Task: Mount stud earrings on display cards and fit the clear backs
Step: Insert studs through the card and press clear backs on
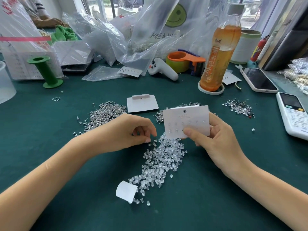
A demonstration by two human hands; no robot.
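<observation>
Fingertips of the left hand (pixel 133 130) curl down at the heap of clear plastic earring backs (pixel 160 164) on the green desk (pixel 66 164); whether one is pinched I cannot tell. Right hand (pixel 211 139) grips the white stud-filled display card (pixel 185 120) upright just above the heap. Best to lift a single back and keep the card steady.

Both bare forearms reach in from the lower corners. The left hand (pixel 133 130) hovers low, palm down, fingers curled under — thumb and forefinger tips drawn close together at the surface. The right hand (pixel 215 139) is raised a little, thumb pressed flat across the front of what it holds — fingers wrapped behind.
</observation>
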